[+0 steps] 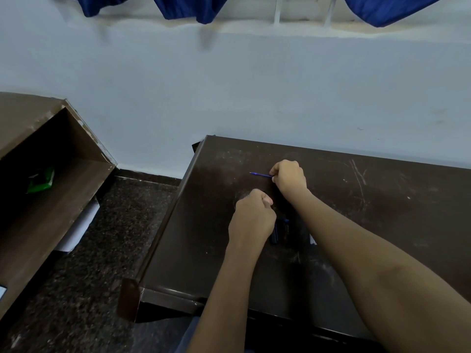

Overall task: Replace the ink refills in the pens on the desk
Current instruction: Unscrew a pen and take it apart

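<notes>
My right hand (pixel 290 178) pinches a thin blue ink refill (pixel 260 174) whose tip points left, just above the dark brown desk (pixel 204 238). My left hand (pixel 252 216) is curled into a fist below and left of it; what it holds, if anything, is hidden by the fingers. Dark blue pen parts (pixel 279 230) lie on the desk between my forearms, partly covered by the left hand. A small white piece (pixel 312 239) shows beside my right forearm.
A brown open shelf unit (pixel 51 174) stands to the left with a green packet (pixel 42 179) inside. Dark speckled floor lies between it and the desk. A pale wall runs behind the desk, with blue curtains at the top.
</notes>
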`<action>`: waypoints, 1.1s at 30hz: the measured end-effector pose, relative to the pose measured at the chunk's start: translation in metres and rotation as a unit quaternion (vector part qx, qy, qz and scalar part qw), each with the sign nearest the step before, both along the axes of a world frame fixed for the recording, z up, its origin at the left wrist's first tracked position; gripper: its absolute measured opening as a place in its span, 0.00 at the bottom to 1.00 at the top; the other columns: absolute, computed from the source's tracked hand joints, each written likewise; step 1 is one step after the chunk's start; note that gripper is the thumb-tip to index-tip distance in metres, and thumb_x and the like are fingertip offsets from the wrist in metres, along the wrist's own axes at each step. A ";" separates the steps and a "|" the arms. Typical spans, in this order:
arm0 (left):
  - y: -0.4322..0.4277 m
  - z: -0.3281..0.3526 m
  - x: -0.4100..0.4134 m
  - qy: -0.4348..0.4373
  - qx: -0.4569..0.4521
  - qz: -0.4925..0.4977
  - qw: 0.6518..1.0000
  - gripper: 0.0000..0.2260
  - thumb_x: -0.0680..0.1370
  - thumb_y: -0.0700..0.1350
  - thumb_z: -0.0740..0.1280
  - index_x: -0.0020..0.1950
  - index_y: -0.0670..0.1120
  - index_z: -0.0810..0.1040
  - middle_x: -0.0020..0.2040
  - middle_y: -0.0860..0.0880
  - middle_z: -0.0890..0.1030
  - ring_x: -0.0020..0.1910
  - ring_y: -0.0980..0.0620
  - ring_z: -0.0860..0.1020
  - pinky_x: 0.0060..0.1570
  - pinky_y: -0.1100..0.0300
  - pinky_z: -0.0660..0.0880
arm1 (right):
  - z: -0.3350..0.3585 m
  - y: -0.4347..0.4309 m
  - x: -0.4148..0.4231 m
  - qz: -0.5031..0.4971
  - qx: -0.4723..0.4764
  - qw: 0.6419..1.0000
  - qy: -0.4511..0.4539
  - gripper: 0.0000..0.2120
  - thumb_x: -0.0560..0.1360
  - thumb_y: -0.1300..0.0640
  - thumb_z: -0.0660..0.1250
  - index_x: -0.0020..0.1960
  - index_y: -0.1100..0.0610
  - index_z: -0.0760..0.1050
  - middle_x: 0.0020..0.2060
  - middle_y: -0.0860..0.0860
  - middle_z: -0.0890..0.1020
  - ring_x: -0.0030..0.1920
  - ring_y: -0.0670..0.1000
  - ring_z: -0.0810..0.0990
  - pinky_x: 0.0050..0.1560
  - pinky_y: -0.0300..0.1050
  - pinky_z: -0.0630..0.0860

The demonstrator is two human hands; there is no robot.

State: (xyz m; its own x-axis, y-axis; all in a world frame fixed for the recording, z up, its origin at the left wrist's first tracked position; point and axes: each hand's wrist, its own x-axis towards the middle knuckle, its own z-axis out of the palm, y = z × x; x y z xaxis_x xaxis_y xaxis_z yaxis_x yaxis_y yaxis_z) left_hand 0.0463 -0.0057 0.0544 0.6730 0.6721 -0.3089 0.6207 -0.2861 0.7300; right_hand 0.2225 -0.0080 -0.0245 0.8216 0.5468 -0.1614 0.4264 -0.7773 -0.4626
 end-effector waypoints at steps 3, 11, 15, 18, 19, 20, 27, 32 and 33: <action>-0.001 0.001 -0.001 -0.018 0.000 0.008 1.000 0.07 0.80 0.45 0.57 0.49 0.50 0.74 0.51 0.47 0.81 0.46 0.51 0.79 0.43 0.57 0.75 | 0.000 -0.001 0.001 0.002 0.006 1.000 0.006 0.11 0.75 0.65 0.66 0.54 0.55 0.82 0.54 0.58 0.81 0.54 0.61 0.80 0.55 0.55 0.78; 0.003 0.002 -0.001 -0.030 0.004 0.031 0.999 0.11 0.80 0.46 0.55 0.49 0.49 0.77 0.46 0.46 0.83 0.45 0.49 0.79 0.48 0.53 0.76 | 0.007 -0.023 0.000 -0.075 0.146 0.986 0.028 0.17 0.73 0.69 0.65 0.56 0.55 0.80 0.53 0.53 0.83 0.54 0.54 0.81 0.59 0.52 0.77; 0.002 0.002 -0.001 -0.012 0.005 0.034 0.999 0.13 0.80 0.45 0.56 0.57 0.45 0.77 0.55 0.45 0.80 0.50 0.49 0.80 0.47 0.57 0.74 | 0.021 -0.063 -0.006 -0.127 0.189 0.973 0.031 0.12 0.70 0.67 0.69 0.52 0.57 0.81 0.47 0.53 0.83 0.51 0.54 0.82 0.58 0.52 0.77; 0.002 0.003 0.000 -0.007 0.009 0.024 1.000 0.13 0.80 0.45 0.56 0.60 0.45 0.76 0.58 0.46 0.79 0.50 0.50 0.81 0.47 0.58 0.74 | 0.024 -0.096 -0.014 -0.157 0.129 0.977 0.068 0.08 0.70 0.61 0.72 0.49 0.58 0.80 0.48 0.56 0.83 0.51 0.56 0.82 0.57 0.53 0.78; 0.001 0.003 -0.001 -0.010 0.011 0.021 1.000 0.13 0.80 0.45 0.56 0.60 0.46 0.76 0.58 0.47 0.79 0.50 0.50 0.81 0.46 0.58 0.74 | 0.022 -0.105 -0.018 -0.167 0.106 0.977 0.082 0.07 0.70 0.59 0.73 0.47 0.57 0.80 0.48 0.56 0.83 0.50 0.56 0.82 0.56 0.52 0.78; 0.001 0.003 -0.001 -0.020 0.011 0.020 1.000 0.13 0.80 0.46 0.56 0.61 0.46 0.76 0.57 0.47 0.79 0.49 0.51 0.81 0.46 0.58 0.75 | 0.020 -0.113 -0.023 -0.176 0.086 0.976 0.095 0.06 0.70 0.58 0.74 0.45 0.57 0.80 0.48 0.56 0.83 0.50 0.56 0.82 0.55 0.52 0.78; -0.001 0.004 -0.001 -0.021 0.016 0.010 1.000 0.14 0.81 0.47 0.56 0.62 0.48 0.75 0.53 0.46 0.82 0.51 0.52 0.79 0.43 0.62 0.69 | -0.001 -0.124 -0.053 -0.190 0.005 0.974 0.123 0.15 0.69 0.48 0.73 0.42 0.60 0.81 0.38 0.56 0.82 0.41 0.57 0.82 0.42 0.50 0.80; -0.001 0.002 0.000 -0.019 0.022 0.001 1.000 0.12 0.81 0.47 0.57 0.60 0.47 0.76 0.54 0.47 0.81 0.49 0.51 0.81 0.48 0.57 0.76 | 0.001 -0.122 -0.051 -0.215 0.008 0.967 0.138 0.17 0.69 0.49 0.74 0.40 0.59 0.70 0.40 0.57 0.80 0.40 0.59 0.83 0.41 0.52 0.81; -0.001 0.002 0.001 -0.017 0.024 -0.001 1.000 0.12 0.80 0.47 0.58 0.60 0.47 0.76 0.54 0.47 0.81 0.49 0.51 0.81 0.48 0.58 0.76 | 0.001 -0.122 -0.050 -0.226 0.011 0.962 0.153 0.17 0.69 0.49 0.75 0.39 0.59 0.70 0.40 0.57 0.81 0.38 0.59 0.83 0.42 0.54 0.82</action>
State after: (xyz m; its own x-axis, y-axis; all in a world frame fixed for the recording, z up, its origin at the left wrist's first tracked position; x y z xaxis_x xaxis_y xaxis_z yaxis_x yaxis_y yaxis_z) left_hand 0.0468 -0.0066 0.0560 0.6832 0.6847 -0.2540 0.5960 -0.3216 0.7358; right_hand 0.1729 -0.1303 -0.0236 0.8919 0.1513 -0.4263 -0.1118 -0.8395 -0.5317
